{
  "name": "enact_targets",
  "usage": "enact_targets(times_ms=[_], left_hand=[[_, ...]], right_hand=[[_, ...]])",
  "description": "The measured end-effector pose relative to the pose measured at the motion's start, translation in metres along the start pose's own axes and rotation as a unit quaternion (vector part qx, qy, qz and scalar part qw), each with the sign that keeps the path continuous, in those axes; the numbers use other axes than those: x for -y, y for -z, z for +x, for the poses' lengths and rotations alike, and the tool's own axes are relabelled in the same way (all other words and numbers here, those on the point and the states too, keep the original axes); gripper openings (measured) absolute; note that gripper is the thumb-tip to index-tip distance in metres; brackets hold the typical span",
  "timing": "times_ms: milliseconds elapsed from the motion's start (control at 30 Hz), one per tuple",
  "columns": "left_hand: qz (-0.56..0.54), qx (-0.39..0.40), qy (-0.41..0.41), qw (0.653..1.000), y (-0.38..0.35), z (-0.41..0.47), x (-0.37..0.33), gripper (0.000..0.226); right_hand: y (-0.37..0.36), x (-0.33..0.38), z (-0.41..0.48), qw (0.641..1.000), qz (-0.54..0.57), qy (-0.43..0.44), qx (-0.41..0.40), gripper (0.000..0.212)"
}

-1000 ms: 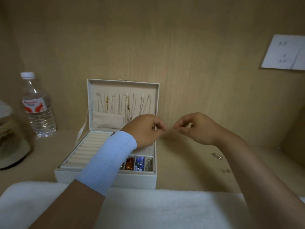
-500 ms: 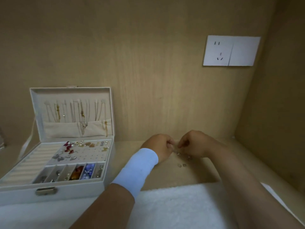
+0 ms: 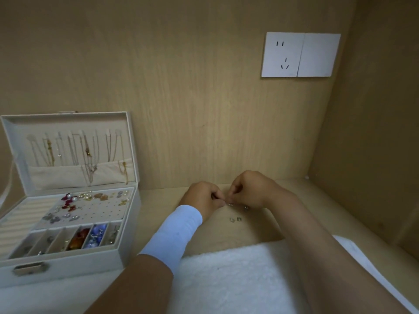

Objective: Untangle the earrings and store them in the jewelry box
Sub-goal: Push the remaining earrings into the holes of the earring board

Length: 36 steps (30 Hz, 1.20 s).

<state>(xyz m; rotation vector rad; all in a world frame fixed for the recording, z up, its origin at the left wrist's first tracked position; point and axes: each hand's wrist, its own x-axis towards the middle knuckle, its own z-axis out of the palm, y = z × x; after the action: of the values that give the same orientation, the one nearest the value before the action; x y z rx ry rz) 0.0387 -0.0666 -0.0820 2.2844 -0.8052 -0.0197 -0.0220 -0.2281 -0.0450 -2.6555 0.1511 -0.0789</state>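
While the left hand [image 3: 201,198] and the right hand [image 3: 251,190] meet low over the pale wooden desk [image 3: 267,225], fingers curled and tips almost touching, both hands pinch a small silvery earring cluster [image 3: 229,203] between them. It is too tiny to show how the pieces are caught together. Two loose silvery earrings [image 3: 234,219] lie on the desk just nearer the person, and one more small piece [image 3: 246,207] sits beside the right hand. Such things are likely feather-light, hard and slippery, with thin posts or hooks that bend easily, so each is best held by its solid body and eased apart rather than tugged, or one could flick away. A white cuff [image 3: 179,232] wraps the left forearm, and a white fluffy towel [image 3: 238,279] covers the near edge of the desk. Well apart to the left stands the open cream jewelry box [image 3: 74,271] — its perforated earring panel [image 3: 99,209] is partly filled, with free holes toward the front, which looks the likely place for the separated pair. A white wall socket [image 3: 300,55] is mounted on the wooden back panel.
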Motion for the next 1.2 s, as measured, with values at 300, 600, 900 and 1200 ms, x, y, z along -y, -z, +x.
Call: enact_targets(times_ms=[300, 600, 900, 1200], left_hand=[[-0.049, -0.056, 0.013, 0.997, 0.02, -0.01, -0.001, 0.007], [-0.09, -0.114, 0.005, 0.989, 0.06, -0.028, 0.013, 0.006], [-0.139, -0.14, 0.007, 0.98, 0.117, -0.072, 0.029, 0.008], [-0.21, -0.138, 0.04, 0.967, 0.18, -0.125, 0.06, 0.011]], right_hand=[[-0.004, 0.017, -0.003, 0.976, 0.211, 0.001, -0.047, 0.012], [-0.011, 0.066, -0.01, 0.914, 0.401, 0.02, -0.054, 0.003], [-0.025, 0.126, -0.021, 0.895, 0.433, 0.09, -0.053, 0.003], [-0.044, 0.2, -0.018, 0.889, 0.435, 0.141, -0.006, 0.007]])
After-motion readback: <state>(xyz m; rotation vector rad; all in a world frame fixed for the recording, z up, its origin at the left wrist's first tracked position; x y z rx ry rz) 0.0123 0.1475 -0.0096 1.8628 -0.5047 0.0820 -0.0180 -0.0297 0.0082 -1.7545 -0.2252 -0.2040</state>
